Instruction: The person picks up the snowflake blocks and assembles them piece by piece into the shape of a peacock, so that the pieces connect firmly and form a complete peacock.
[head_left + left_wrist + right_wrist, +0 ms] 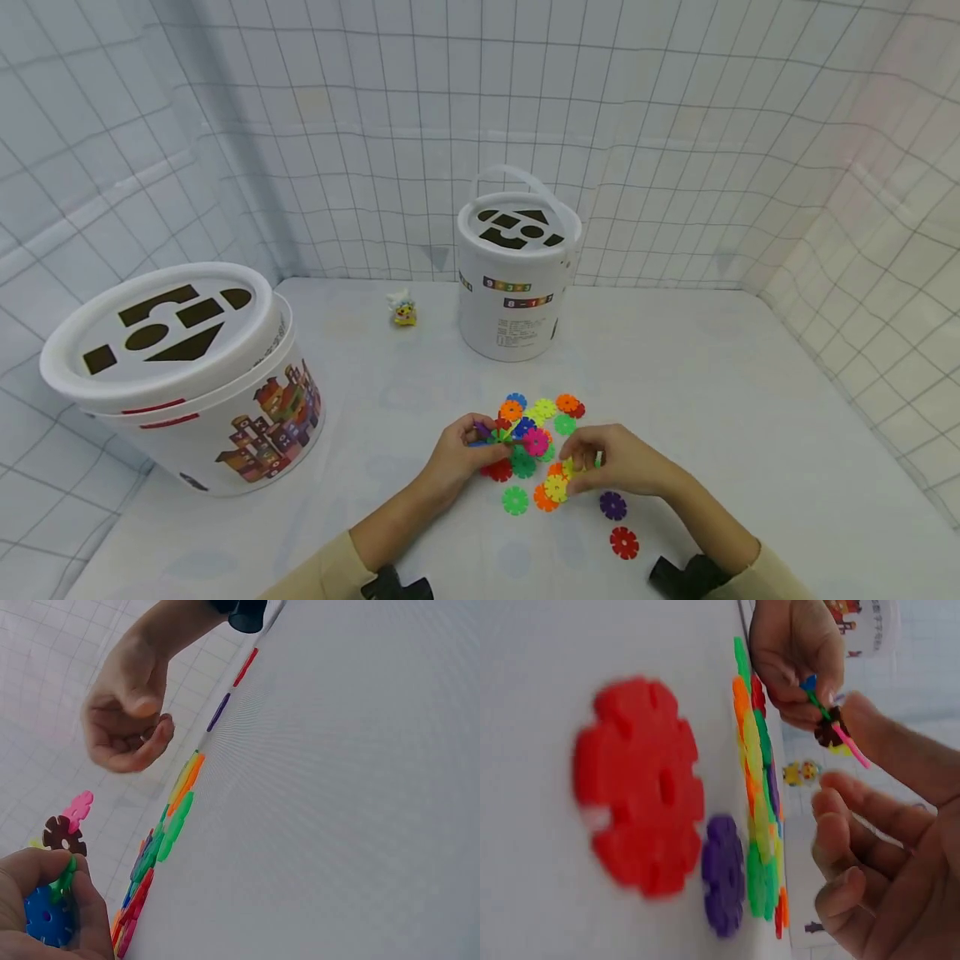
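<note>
My left hand (pixel 454 458) pinches a small cluster of interlocked plastic snowflake discs. A green disc (pixel 63 882) lies between thumb and finger, joined to a blue disc (pixel 46 916), a brown disc (pixel 63 841) and a pink disc (pixel 78 810) at the tip. Over the right side of the loose discs hovers my right hand (pixel 617 460), its fingers loosely bent and nothing between them in the right wrist view. Beneath it lie a yellow disc (pixel 556 488) and an orange disc (pixel 545 499). A light green disc (pixel 515 500) lies in front of the pile.
A purple disc (pixel 612 505) and a red disc (pixel 624 542) lie apart at the right. Behind stands a white lidded bucket (pixel 510 308); a larger bucket (pixel 202 433) stands at left. A small yellow figurine (pixel 405 314) sits near the back edge.
</note>
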`<state>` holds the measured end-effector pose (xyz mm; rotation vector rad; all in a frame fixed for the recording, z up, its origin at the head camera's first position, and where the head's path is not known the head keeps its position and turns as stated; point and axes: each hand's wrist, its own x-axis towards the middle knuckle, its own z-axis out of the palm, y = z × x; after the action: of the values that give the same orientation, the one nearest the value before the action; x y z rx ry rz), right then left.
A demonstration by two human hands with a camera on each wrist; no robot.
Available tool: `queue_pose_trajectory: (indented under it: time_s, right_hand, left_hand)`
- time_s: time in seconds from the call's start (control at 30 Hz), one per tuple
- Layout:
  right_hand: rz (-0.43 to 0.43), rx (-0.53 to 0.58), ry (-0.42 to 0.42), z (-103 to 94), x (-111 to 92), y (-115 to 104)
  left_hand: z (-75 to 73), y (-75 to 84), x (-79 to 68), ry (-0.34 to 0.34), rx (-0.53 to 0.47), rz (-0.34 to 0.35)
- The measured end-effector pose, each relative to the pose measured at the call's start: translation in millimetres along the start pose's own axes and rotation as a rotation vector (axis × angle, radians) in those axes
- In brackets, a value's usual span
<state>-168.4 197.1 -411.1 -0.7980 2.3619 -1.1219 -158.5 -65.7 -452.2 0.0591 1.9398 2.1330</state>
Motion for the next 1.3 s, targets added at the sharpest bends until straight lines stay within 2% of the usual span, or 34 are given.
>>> queue_pose_trajectory:
  time_s: [0.13, 0.27, 0.37, 0.57, 0.8, 1.03, 1.2, 1.3]
  right_hand:
    - [0.038, -0.069, -0.208, -9.0, -16.8, 4.0]
    - [0.107, -0.111, -0.280, -7.5, -25.4, 2.9]
    - [0.114, -0.147, -0.279, -5.0, -26.5, 1.5]
    - [0.049, -0.180, -0.256, -6.1, -25.2, 2.7]
    - [0.109, -0.133, -0.253, -6.2, -30.5, 7.5]
    - [0.045, -0.156, -0.239, -10.3, -32.3, 12.4]
    - [0.024, -0.081, -0.197, -10.2, -28.5, 15.0]
    - [0.000, 0.012, -0.090, -5.5, -21.2, 13.2]
  left_hand:
    - [-0.2, -0.6, 0.1, 0.005, -0.016, -0.005]
    - [1.3, 0.4, 0.3, 0.020, -0.061, -0.026]
    - [2.3, 2.7, 0.3, 0.025, -0.115, -0.046]
    - [2.5, 4.2, -0.2, 0.017, -0.193, -0.069]
    - [1.2, 1.1, 2.0, 0.016, -0.199, -0.074]
    - [1.5, 2.1, 1.9, 0.004, -0.178, -0.074]
    - [2.3, 2.3, 1.5, 0.001, -0.181, -0.067]
    - [2.1, 2.2, 1.1, 0.002, -0.160, -0.058]
